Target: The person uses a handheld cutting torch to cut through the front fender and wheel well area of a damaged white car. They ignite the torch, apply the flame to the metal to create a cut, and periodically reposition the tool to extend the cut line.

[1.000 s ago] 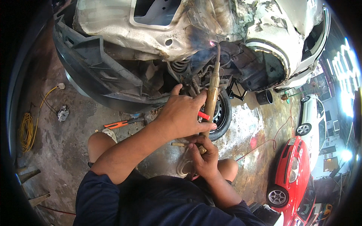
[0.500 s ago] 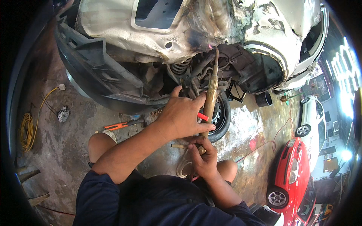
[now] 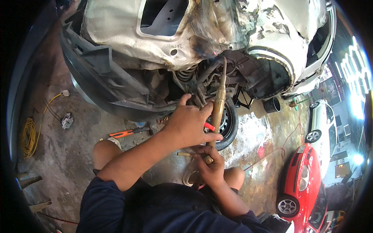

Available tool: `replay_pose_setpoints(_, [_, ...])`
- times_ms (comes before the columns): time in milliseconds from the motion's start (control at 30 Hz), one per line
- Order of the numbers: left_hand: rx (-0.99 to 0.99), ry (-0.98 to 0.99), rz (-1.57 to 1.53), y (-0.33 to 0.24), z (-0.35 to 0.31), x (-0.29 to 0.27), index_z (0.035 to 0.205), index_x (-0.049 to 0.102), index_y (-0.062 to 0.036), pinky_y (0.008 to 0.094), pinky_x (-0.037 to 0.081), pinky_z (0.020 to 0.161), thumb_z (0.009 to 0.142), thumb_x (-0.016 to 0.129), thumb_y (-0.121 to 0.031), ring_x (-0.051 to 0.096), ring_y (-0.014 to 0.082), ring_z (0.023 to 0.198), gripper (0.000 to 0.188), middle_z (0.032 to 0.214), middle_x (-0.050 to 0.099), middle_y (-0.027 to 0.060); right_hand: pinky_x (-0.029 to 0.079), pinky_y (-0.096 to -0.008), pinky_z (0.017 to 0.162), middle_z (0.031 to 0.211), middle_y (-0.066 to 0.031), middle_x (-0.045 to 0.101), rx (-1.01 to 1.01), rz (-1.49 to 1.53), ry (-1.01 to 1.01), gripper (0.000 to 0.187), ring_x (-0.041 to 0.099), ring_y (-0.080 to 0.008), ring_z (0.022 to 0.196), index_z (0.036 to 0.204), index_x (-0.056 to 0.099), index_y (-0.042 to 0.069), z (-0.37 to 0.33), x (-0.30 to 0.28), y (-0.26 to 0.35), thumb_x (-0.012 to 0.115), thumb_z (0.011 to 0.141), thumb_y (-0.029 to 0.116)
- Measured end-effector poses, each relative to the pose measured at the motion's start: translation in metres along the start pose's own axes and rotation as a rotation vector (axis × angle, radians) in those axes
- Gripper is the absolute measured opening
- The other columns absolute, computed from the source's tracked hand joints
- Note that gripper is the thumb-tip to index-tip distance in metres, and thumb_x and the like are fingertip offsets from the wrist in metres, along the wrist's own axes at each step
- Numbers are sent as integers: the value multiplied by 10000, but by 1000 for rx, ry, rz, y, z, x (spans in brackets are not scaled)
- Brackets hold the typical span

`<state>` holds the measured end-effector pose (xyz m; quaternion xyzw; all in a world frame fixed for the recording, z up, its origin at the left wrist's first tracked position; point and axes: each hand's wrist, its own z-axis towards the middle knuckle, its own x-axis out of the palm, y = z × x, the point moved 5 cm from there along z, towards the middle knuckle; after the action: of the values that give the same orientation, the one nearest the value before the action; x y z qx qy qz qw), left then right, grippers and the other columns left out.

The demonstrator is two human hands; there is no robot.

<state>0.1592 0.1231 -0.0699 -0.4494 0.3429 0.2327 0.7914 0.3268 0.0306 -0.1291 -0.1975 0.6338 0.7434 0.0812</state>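
Note:
A long brass gas torch (image 3: 219,105) points away from me, its thin curved nozzle close to a small pink-glowing spot on the scorched lower edge of a stripped car body panel (image 3: 186,50). My right hand (image 3: 211,165) is wrapped round the rear of the torch, near its valve knob. Further forward, my left hand (image 3: 186,122) steadies the torch barrel, thumb across it and index finger along its side, another finger raised. A short red piece (image 3: 209,126) shows between that hand and the barrel; what it belongs to is unclear.
A dark bumper (image 3: 101,93) hangs low at the left, and a coil spring (image 3: 186,73) shows beneath the panel. A wheel (image 3: 227,124) stands below the torch. An orange-handled tool (image 3: 124,133), yellow cable (image 3: 28,138) and black bucket (image 3: 272,105) are on the floor. A red car (image 3: 305,174) stands right.
The car body sits slightly lower in the picture, as the view has shifted a little. The glow by the nozzle looks smaller and dimmer. Both hands keep their hold on the torch.

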Motion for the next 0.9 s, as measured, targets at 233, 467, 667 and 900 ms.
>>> replay_pose_setpoints(233, [-502, -305, -1340, 56, 16, -26, 1212, 679, -34, 264, 424, 592, 998, 660, -717, 550, 117, 679, 716, 854, 618, 42, 578, -371, 948, 1169, -161, 774, -82, 56, 114, 194, 731, -222, 1076, 1104, 694, 16, -33, -37, -3, 735, 950, -95])
replay_pose_setpoints(467, [-679, -200, -1904, 72, 28, -22, 1034, 612, -66, 250, 349, 537, 1075, 496, -706, 469, 107, 667, 652, 897, 542, 21, 595, -370, 873, 1121, -157, 767, -153, 174, 367, 165, 752, -240, 1009, 1051, 724, 5, -50, -41, 7, 744, 927, -102])
replay_pose_setpoints(667, [-698, -334, -1998, 79, 28, -20, 931, 608, -105, 261, 319, 480, 1093, 504, -639, 451, 117, 567, 567, 814, 545, 21, 616, -377, 866, 1084, -182, 779, -152, 168, 442, 196, 767, -255, 997, 1085, 716, 1, -55, -28, 3, 709, 935, -125])
replay_pose_setpoints(900, [-720, -263, -1944, 70, 25, -9, 910, 616, -126, 253, 302, 450, 1071, 546, -425, 445, 103, 537, 347, 785, 565, 22, 598, -294, 771, 1132, -130, 776, -157, 120, 342, 190, 756, -167, 913, 1066, 731, 36, -53, -30, 9, 750, 927, -93])
